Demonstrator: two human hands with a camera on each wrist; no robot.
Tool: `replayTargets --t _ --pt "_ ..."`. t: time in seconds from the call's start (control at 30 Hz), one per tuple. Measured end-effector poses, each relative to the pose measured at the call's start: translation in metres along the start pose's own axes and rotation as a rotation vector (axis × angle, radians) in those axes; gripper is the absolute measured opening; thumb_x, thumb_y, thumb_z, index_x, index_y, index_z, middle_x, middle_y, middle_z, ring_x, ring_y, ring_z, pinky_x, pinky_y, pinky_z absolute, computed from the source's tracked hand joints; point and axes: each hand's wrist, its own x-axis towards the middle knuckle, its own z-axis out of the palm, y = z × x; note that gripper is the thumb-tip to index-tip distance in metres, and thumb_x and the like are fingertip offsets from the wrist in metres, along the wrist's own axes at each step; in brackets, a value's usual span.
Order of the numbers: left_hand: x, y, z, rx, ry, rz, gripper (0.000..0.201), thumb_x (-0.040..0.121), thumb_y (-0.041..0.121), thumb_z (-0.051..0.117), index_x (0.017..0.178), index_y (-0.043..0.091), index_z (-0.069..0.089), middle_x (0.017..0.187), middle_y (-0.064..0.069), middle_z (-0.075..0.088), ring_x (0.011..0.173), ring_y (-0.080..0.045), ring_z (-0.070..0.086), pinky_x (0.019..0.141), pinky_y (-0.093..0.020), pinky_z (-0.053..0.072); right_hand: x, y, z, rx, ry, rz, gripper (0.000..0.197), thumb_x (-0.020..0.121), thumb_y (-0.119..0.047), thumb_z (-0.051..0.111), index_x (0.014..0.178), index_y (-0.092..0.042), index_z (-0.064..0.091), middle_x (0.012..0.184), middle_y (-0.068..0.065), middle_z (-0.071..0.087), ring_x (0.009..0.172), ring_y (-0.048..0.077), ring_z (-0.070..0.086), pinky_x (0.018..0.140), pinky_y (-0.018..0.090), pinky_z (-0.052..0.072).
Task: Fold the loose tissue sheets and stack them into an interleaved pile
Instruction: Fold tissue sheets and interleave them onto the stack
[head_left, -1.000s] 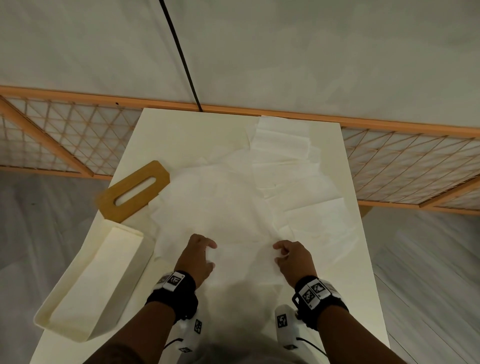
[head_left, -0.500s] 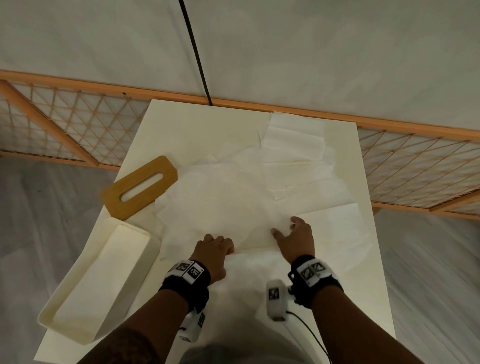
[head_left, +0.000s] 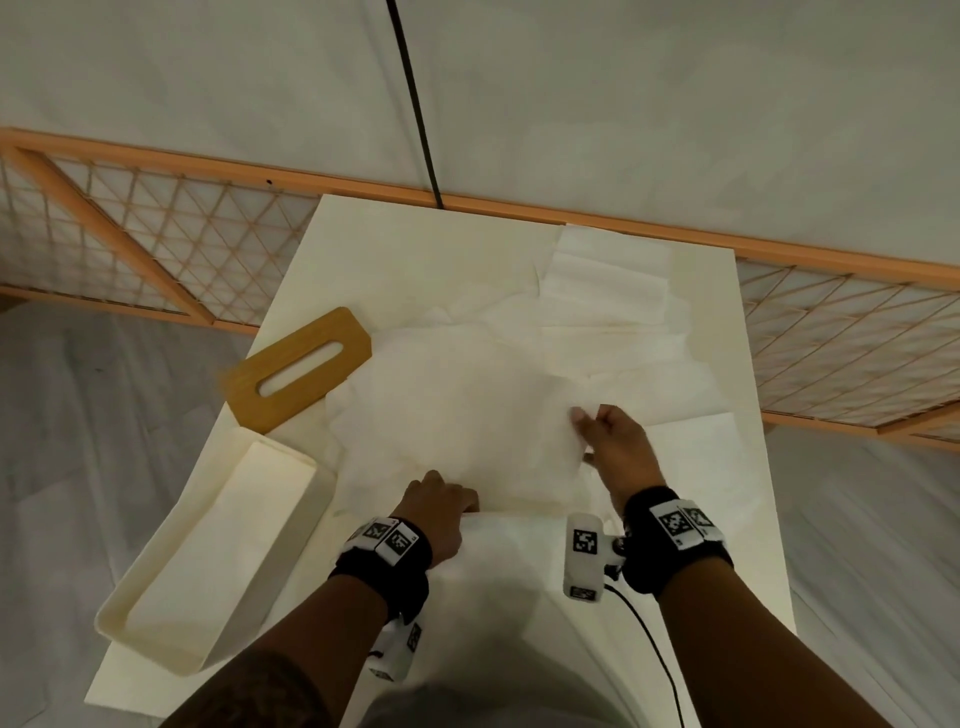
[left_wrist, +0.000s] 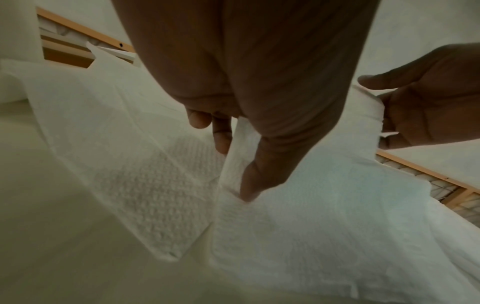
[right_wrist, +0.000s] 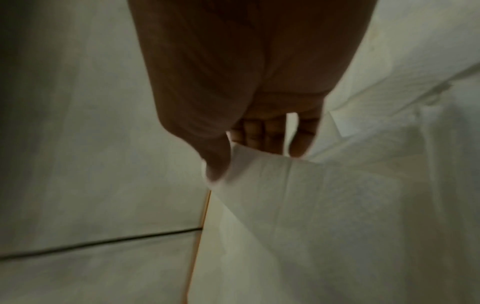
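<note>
— Where are the hands, from where you stand?

— Both are over the near half of the counter (head_left: 343, 244), forearms reaching in side by side, a black band with printed markers on each wrist; the left hand (head_left: 439, 512) is low, knuckles up, its fingers curled down onto the near edge of the tissue sheet (head_left: 457, 415); the right hand (head_left: 621, 447) is raised and further out, thumb up.

— And the left grip, what has it got?

— The wrist camera shows it best: the left hand (left_wrist: 249, 86) has a fold of the tissue sheet (left_wrist: 298, 216) pinched between thumb and forefinger, thumb tip pressed down into the paper; the other fingers are tucked under the palm.

— The right one?

— The right hand (right_wrist: 249, 86) pinches a lifted corner of the tissue sheet (right_wrist: 298, 205), thumb on one side, fingers (right_wrist: 275, 133) behind it, fairly straight and close together; that corner is clear of the counter, so the sheet runs tilted from the right hand down to the left.

— Where does the rest of the paper lie?

— Spread loose across the middle and far right of the counter, sheets overlapping; more paper lies under both wrists at the near edge.

— Anything else there?

— A wooden lid (head_left: 296, 369) with a long slot lies flat at the left edge, touching the sheets; just nearer, a cream open box (head_left: 156, 618) sits on the left corner, partly overhanging.
</note>
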Motion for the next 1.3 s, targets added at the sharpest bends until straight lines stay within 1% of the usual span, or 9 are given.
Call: replayTargets --t 0.07,0.13,0.3,0.47,0.63,0.73,0.87,1.13,1.3 --pt "0.001 0.003 0.000 0.032 0.007 0.012 0.044 0.081 0.006 0.050 0.117 0.030 0.059 0.114 0.001 0.063 0.116 -0.024 0.041 0.097 -0.036 0.037 -0.004 0.002 0.005 -0.209 -0.131 0.055 0.062 0.064 -0.061 0.085 0.103 -0.017 0.062 0.097 -0.004 0.072 0.092 0.018 0.068 0.085 0.042 0.057" --pt "0.002 0.006 -0.001 0.047 0.005 0.018 0.047 0.083 0.006 0.050 0.122 0.029 0.059 0.117 0.000 0.064 0.117 -0.025 0.041 0.098 -0.036 0.036 -0.007 0.007 0.009 -0.371 -0.121 0.067 0.052 0.073 -0.043 0.088 0.106 -0.010 0.063 0.098 0.000 0.069 0.093 0.022 0.067 0.082 0.034 0.054" --pt "-0.006 -0.002 -0.001 -0.088 0.102 -0.007 0.045 0.085 0.018 0.058 0.128 0.026 0.051 0.126 0.002 0.053 0.120 -0.025 0.043 0.100 -0.037 0.038 -0.019 0.000 0.005 0.026 -0.098 0.081 0.034 0.089 -0.017 0.074 0.121 -0.008 0.068 0.109 0.009 0.075 0.098 0.028 0.072 0.089 0.043 0.059" --pt "-0.008 -0.003 -0.023 -0.942 0.386 -0.134 0.045 0.092 0.025 0.069 0.132 0.021 0.050 0.131 0.001 0.055 0.120 -0.023 0.053 0.097 -0.033 0.042 -0.031 -0.022 -0.013 0.155 -0.250 0.061 0.024 0.091 -0.014 0.068 0.114 -0.016 0.072 0.114 0.013 0.075 0.106 0.035 0.071 0.098 0.054 0.053" --pt "-0.018 0.016 -0.067 -1.551 0.165 -0.084 0.072 0.080 0.071 0.062 0.134 0.024 0.057 0.133 0.003 0.064 0.126 -0.018 0.057 0.103 -0.038 0.043 -0.051 -0.053 -0.020 0.279 -0.418 0.102 0.032 0.095 0.001 0.057 0.126 -0.002 0.062 0.117 0.019 0.072 0.104 0.034 0.071 0.082 0.041 0.059" --pt "-0.028 0.025 -0.074 -1.752 0.038 0.008 0.050 0.087 0.043 0.064 0.126 0.013 0.064 0.125 -0.010 0.069 0.117 -0.028 0.064 0.104 -0.046 0.047 -0.058 -0.063 -0.025 0.269 -0.455 0.124 0.026 0.095 0.002 0.056 0.119 0.000 0.066 0.104 0.016 0.075 0.085 0.026 0.075 0.064 0.030 0.059" --pt "-0.030 0.025 -0.070 -1.711 0.216 0.041 0.035 0.080 0.012 0.075 0.114 0.003 0.070 0.119 -0.019 0.070 0.112 -0.036 0.066 0.099 -0.045 0.052 -0.059 -0.062 -0.031 0.218 -0.474 0.133 0.026 0.093 -0.002 0.062 0.119 0.003 0.067 0.110 0.022 0.073 0.087 0.029 0.074 0.065 0.031 0.058" --pt "-0.037 0.007 -0.065 -1.602 0.279 0.053 0.028 0.091 -0.003 0.063 0.118 0.002 0.068 0.115 -0.016 0.073 0.105 -0.029 0.070 0.083 -0.036 0.059 -0.056 -0.048 -0.037 0.204 -0.441 0.133 0.030 0.091 -0.008 0.068 0.119 0.002 0.067 0.113 0.022 0.072 0.095 0.034 0.073 0.072 0.037 0.060" --pt "-0.045 0.006 -0.069 -1.501 0.313 0.124 0.023 0.089 -0.006 0.064 0.106 0.007 0.073 0.108 -0.012 0.075 0.099 -0.023 0.072 0.076 -0.028 0.058 -0.052 -0.037 -0.038 0.200 -0.415 0.112 0.026 0.093 -0.001 0.063 0.119 0.001 0.069 0.114 0.023 0.072 0.102 0.038 0.071 0.086 0.042 0.060"
